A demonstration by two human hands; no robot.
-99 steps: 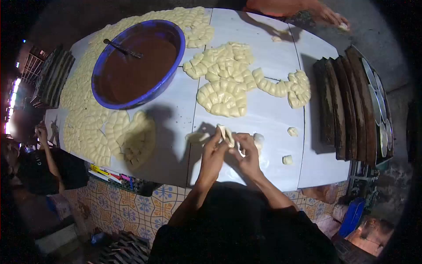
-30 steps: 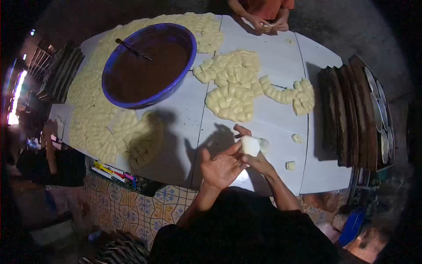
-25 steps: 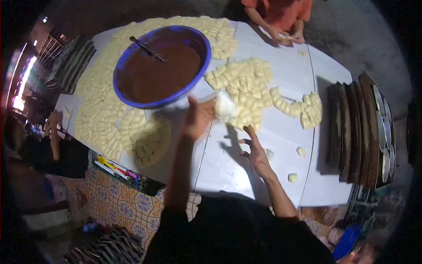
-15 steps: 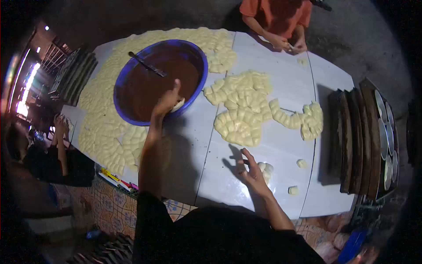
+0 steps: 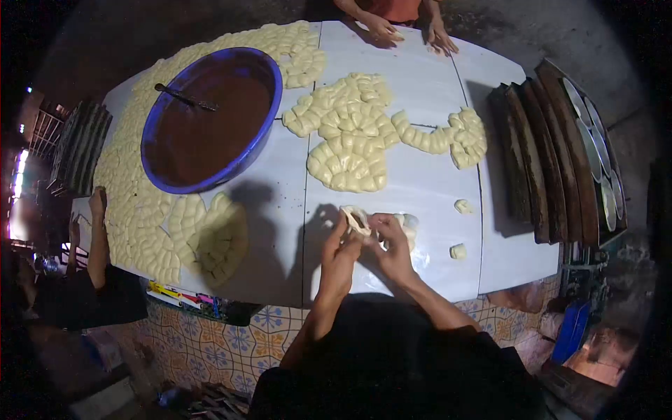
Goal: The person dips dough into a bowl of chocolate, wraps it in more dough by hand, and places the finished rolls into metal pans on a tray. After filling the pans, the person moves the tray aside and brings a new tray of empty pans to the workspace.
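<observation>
My left hand (image 5: 341, 260) holds a flattened piece of pale dough (image 5: 356, 219) with brown filling in its middle, above the white table (image 5: 273, 269). The fingers of my right hand (image 5: 393, 252) are pinched at the dough's right edge. Just behind my right hand lies a small group of dough pieces (image 5: 408, 231). Beyond both hands sits a large cluster of dough pieces (image 5: 350, 150). A blue basin (image 5: 263, 143) of brown filling stands to the left, with a dark spoon (image 5: 185, 97) resting in it.
Stacked trays (image 5: 553, 157) stand at the right, round tins in the outermost. Many dough pieces (image 5: 133, 210) cover the table's left side. Two small pieces (image 5: 458, 251) lie at right. A person's hands (image 5: 381, 29) work at the far edge; another person's arm (image 5: 98, 241) is at left.
My left hand has moved from the basin to in front of me, holding the filled dough. My right hand has closed onto it. The view has shifted, and the far person's hands have moved apart.
</observation>
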